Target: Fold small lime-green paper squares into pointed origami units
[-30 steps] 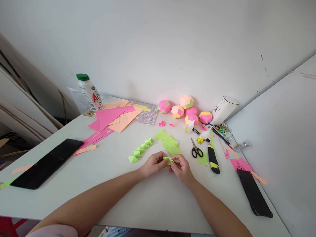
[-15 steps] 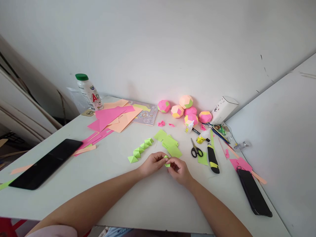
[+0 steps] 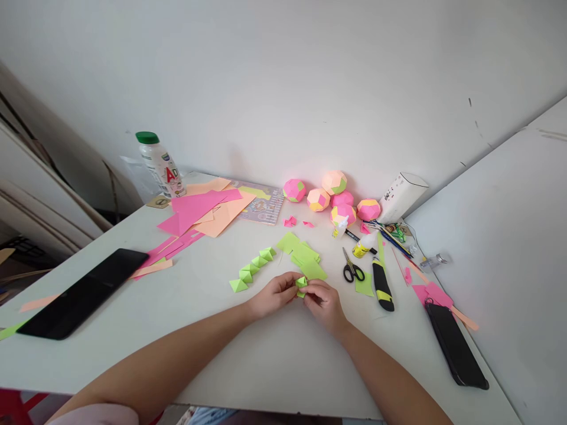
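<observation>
My left hand [image 3: 275, 294] and my right hand [image 3: 325, 302] meet over the middle of the white table [image 3: 266, 354]. Both pinch one small folded green paper piece [image 3: 302, 283] between their fingertips. A row of finished green folded pieces [image 3: 251, 269] lies just left of my hands. Flat green paper squares [image 3: 305, 255] are stacked right behind them.
Black-handled scissors [image 3: 352, 268], glue bottles [image 3: 364, 245] and a black-and-yellow cutter [image 3: 382, 286] lie to the right. Several pink-and-orange paper balls [image 3: 333, 198] stand by the wall. Pink and orange sheets [image 3: 208, 211], a bottle [image 3: 160, 165], a tablet [image 3: 84, 292] and a phone [image 3: 457, 352] are around.
The green piece has been folded smaller between my fingertips, from a spread strip to a compact shape. My hands stayed in nearly the same spot.
</observation>
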Available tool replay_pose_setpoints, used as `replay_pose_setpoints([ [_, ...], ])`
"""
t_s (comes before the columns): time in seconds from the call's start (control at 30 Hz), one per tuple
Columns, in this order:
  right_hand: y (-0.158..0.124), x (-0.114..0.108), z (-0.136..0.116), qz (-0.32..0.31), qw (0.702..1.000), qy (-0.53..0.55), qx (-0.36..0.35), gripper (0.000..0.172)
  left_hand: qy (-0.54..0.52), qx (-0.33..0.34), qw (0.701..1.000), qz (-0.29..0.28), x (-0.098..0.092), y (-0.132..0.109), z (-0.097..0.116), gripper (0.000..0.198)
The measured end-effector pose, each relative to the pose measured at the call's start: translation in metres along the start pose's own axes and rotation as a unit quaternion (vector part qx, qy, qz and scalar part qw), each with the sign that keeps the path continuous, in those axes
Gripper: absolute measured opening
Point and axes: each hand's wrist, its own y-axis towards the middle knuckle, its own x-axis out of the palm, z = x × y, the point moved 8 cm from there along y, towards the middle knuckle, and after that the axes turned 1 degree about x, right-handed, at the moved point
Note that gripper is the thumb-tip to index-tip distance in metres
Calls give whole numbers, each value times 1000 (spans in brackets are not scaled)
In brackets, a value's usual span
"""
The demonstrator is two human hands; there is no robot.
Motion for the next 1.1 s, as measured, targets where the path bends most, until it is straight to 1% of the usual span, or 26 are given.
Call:
replay_pose_setpoints([
  [0.2,0,3,0,-9,1000,-15,4,13,38,18,999,1,-2,-1,0,37],
  [0.4,-1,4,2,-14,999,-20,22,12,49,23,998,-21,2,-1,3,33],
  [0.53,0,3,3,-6,1000,-5,29,11,63,20,998,10,-3,-1,0,35],
  [0.63,-1,2,4,-3,999,-4,40,11,75,31,996,31,-5,-1,1,35],
  [0.9,-1,2,4,-13,998,12,64,11,78,29,996,43,-4,-1,6,40],
  [1.1,0,3,2,-20,998,6,52,12,75,26,997,20,-3,-2,3,39],
])
